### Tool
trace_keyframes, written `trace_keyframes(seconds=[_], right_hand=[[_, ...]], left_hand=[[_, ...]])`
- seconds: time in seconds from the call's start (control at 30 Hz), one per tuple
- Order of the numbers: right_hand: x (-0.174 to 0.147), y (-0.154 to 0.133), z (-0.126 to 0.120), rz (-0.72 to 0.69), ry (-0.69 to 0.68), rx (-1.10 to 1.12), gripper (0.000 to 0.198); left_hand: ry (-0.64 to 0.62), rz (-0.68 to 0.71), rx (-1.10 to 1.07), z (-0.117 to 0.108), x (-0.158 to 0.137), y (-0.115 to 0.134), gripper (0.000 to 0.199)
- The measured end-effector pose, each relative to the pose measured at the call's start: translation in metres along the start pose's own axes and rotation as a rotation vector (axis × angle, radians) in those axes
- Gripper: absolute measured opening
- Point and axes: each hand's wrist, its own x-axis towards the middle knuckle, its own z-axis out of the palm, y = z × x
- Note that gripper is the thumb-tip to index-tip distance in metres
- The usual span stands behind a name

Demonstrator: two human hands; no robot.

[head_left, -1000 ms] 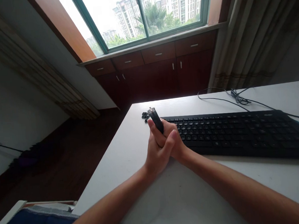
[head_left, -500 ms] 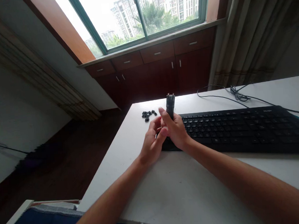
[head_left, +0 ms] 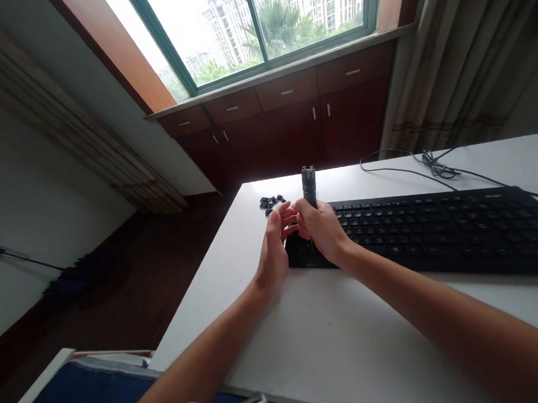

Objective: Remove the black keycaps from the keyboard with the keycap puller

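The slim black tool (head_left: pixel 309 183), probably light, stiff and best gripped mid-handle, points up toward the table's (head_left: pixel 278 336) far edge, clasped in the right hand (head_left: pixel 325 227); the left hand (head_left: pixel 273 243) curls loosely, any pinch unclear.

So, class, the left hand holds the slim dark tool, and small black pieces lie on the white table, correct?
Wrong hand: the head view shows the right hand holding the slim dark tool. Small black pieces do lie on the white table.
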Motion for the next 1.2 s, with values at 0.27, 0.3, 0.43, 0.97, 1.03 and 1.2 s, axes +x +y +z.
trace_keyframes(seconds=[0.27, 0.3, 0.43, 0.97, 1.03, 1.2], right_hand=[[-0.002, -0.001, 0.004, 0.001, 0.032, -0.071, 0.022], [-0.001, 0.0, 0.004, 0.004, 0.044, -0.077, 0.021], [-0.001, 0.006, 0.002, -0.017, 0.054, -0.117, 0.021], [-0.027, 0.019, 0.008, -0.357, -0.044, -0.34, 0.032], [-0.029, 0.019, 0.007, -0.34, -0.007, -0.338, 0.033], [-0.029, 0.019, 0.005, -0.358, 0.008, -0.38, 0.035]], left_hand=[[-0.066, 0.022, 0.041, 0.002, -0.003, 0.0, 0.059], [-0.064, 0.022, 0.046, 0.002, -0.003, 0.0, 0.059], [-0.061, 0.027, 0.057, 0.002, -0.003, -0.001, 0.057], [-0.033, 0.238, 0.35, 0.017, -0.035, 0.0, 0.044], [-0.036, 0.237, 0.362, 0.02, -0.036, 0.001, 0.039], [-0.046, 0.263, 0.345, 0.022, -0.039, 0.002, 0.041]])
